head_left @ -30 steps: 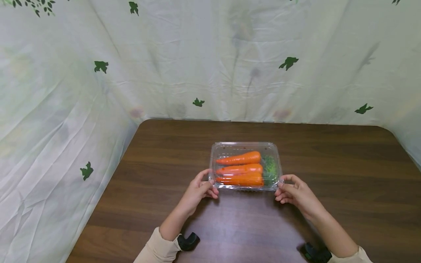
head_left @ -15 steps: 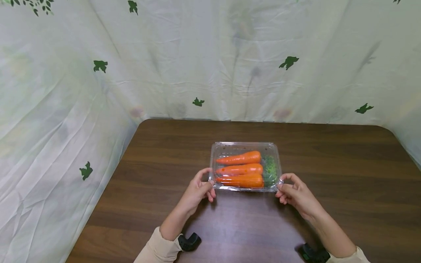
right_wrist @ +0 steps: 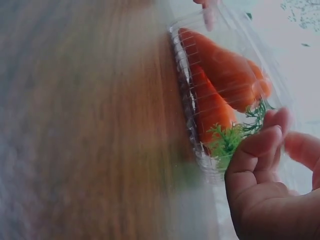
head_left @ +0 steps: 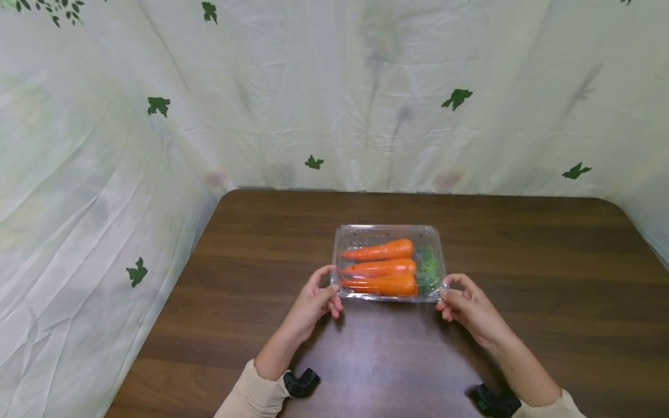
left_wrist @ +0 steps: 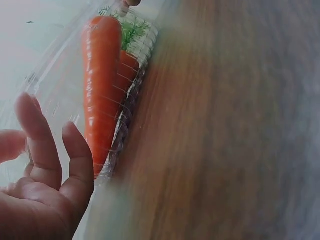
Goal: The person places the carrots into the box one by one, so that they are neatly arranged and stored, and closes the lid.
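A clear plastic clamshell box (head_left: 371, 233) with a shut lid is held over the middle of the table. Inside, orange carrots (head_left: 387, 267) lie side by side, their thin ends toward the left. Feathery green sprigs (head_left: 429, 268) fill the box's right end. My left hand (head_left: 312, 305) pinches the near left corner between thumb and forefinger, its other fingers spread below the rim. At the near right corner, my right hand (head_left: 473, 307) pinches the rim likewise. In the left wrist view the box's ribbed side wall (left_wrist: 127, 107) appears close over the wood.
The brown wooden table (head_left: 533, 278) reaches back to a pale curtain (head_left: 334, 98) with green leaf shapes. Another curtain side (head_left: 78, 232) hangs along the left edge. Black wrist devices (head_left: 301, 384) sit at the beige sleeves.
The lower fingers of my left hand have shifted slightly under the box's corner. Both pinches and the box stay nearly in place.
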`<action>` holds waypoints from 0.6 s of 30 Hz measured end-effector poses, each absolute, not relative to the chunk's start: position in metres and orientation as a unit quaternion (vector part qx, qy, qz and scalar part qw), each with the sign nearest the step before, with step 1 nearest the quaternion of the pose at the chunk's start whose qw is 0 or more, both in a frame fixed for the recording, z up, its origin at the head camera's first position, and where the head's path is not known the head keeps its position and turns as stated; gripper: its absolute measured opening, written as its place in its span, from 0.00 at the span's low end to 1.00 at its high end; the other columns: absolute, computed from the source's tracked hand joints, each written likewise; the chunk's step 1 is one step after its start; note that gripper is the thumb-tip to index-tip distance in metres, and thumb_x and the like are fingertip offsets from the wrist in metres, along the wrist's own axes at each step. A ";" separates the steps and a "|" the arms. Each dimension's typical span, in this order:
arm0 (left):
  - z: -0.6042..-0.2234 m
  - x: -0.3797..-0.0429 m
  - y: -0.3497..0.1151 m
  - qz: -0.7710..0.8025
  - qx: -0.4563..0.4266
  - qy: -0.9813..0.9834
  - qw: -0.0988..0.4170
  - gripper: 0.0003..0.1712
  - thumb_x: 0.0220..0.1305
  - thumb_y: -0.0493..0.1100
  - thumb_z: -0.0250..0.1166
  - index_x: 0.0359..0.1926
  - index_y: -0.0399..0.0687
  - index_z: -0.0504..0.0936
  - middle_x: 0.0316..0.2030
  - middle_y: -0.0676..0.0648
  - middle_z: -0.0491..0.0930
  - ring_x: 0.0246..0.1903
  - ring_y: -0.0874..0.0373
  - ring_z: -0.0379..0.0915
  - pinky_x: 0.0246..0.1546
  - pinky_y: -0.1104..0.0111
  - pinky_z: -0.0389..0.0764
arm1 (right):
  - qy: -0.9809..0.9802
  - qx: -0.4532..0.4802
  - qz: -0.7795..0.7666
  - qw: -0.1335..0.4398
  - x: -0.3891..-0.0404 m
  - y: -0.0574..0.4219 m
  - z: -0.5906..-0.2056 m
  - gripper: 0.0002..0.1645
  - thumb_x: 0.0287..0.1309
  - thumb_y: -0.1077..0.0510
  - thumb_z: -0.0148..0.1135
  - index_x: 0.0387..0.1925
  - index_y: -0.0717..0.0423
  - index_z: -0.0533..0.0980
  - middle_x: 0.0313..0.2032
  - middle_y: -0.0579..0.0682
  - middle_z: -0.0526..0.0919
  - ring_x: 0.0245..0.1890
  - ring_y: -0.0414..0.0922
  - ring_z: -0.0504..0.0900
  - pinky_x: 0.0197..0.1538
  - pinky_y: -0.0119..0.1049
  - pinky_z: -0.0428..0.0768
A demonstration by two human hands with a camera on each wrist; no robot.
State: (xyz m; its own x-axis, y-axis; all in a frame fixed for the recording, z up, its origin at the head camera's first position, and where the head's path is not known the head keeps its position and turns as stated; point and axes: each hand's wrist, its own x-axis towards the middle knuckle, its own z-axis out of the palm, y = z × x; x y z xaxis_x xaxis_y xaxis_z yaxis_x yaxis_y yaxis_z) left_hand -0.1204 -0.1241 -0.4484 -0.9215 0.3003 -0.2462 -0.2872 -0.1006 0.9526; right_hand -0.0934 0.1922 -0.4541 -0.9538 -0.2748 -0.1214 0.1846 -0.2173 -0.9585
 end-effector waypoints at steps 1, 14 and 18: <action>-0.445 -0.120 -0.124 0.741 0.005 0.640 0.202 0.25 0.66 0.34 0.48 0.62 0.46 0.55 0.16 0.47 0.74 0.14 0.59 0.69 0.23 0.68 0.74 | 0.611 -0.030 -0.776 0.153 -0.093 0.193 -0.454 0.12 0.63 0.64 0.49 0.43 0.59 0.57 0.22 0.49 0.79 0.19 0.40 0.75 0.26 0.30 0.75; -0.426 -0.116 -0.126 0.665 0.036 0.737 0.119 0.19 0.68 0.38 0.48 0.58 0.37 0.62 0.17 0.44 0.68 0.14 0.58 0.63 0.19 0.72 0.70 | 0.761 -0.027 -0.648 -0.006 -0.093 0.205 -0.450 0.19 0.66 0.55 0.46 0.48 0.69 0.61 0.34 0.56 0.75 0.33 0.43 0.77 0.33 0.34 0.77; -0.426 -0.120 -0.131 0.643 0.047 0.763 0.052 0.18 0.66 0.36 0.50 0.55 0.34 0.66 0.26 0.34 0.69 0.22 0.48 0.67 0.29 0.60 0.75 | 0.806 -0.052 -0.580 -0.102 -0.093 0.210 -0.444 0.18 0.65 0.60 0.47 0.51 0.69 0.63 0.41 0.61 0.74 0.41 0.39 0.75 0.39 0.26 0.74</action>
